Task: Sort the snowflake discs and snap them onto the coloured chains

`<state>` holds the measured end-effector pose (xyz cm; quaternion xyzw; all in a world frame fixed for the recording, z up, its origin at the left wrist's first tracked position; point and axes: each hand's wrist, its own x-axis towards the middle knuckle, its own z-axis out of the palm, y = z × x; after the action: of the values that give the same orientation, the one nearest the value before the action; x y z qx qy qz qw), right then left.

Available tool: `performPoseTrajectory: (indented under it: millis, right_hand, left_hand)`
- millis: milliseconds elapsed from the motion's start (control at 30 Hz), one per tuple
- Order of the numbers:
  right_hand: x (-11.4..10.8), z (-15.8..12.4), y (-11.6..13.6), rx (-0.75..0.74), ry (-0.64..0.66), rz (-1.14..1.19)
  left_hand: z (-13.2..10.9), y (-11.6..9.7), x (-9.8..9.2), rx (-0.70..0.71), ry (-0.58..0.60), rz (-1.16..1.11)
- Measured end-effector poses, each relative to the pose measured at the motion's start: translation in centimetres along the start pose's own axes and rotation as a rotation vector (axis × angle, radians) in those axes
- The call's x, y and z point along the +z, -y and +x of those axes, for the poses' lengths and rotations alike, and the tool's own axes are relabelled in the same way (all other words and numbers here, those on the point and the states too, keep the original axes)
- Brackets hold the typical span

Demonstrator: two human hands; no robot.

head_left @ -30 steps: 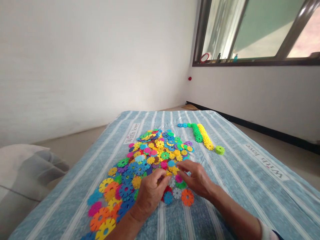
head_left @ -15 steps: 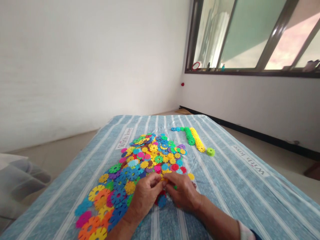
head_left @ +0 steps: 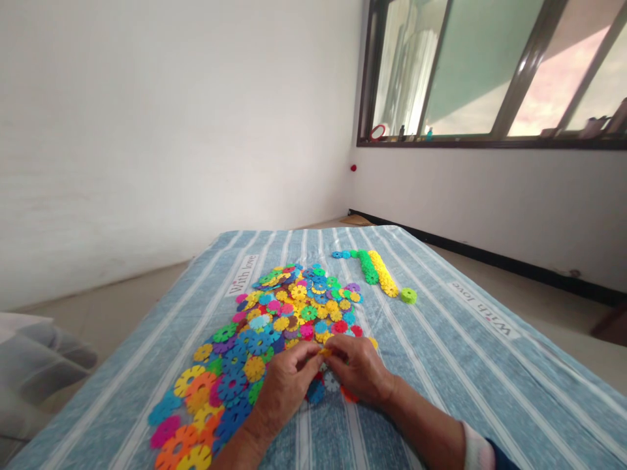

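I have the left hand (head_left: 287,382) and the right hand (head_left: 363,372) close together over the near right part of the pile (head_left: 281,323), both grips narrow, thumb and fingers pinched on one yellow piece (head_left: 324,352). The piece sits between the two sets of fingertips, and I see it as a thin sliver, nearly edge-on, its long axis lying about left to right. Which way its face looks I cannot tell (the fingers cover most of it).

A blue disc (head_left: 315,391) lies on the near side, below the gap between the hands, and an orange disc (head_left: 349,394) shows partly from under the right hand. The pile stretches from near left to far right, its discs mostly flat and overlapping.

At the far right, the green row (head_left: 369,269) runs far to near, its near end angled slightly right. The yellow row (head_left: 384,274) lies just beside it on the right, slanting more to the right as it comes nearer. Past its near end, the lime stack (head_left: 408,296) stands short and upright, apart from it on the striped cloth (head_left: 441,372).
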<state>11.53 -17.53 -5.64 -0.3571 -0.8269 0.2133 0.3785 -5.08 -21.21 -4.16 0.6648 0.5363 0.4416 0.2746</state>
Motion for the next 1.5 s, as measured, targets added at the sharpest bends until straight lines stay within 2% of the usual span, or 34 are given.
performPoseTrajectory:
  millis: [933,1500]
  right_hand:
    - [-0.7,-0.1,0.0,-0.1,0.026,0.043]
    - [-0.4,-0.9,-0.3,-0.061,0.081,0.061]
  left_hand:
    - [0.0,-0.5,0.0,0.12,-0.031,0.124]
    - [-1.0,0.2,0.7,0.147,-0.016,0.273]
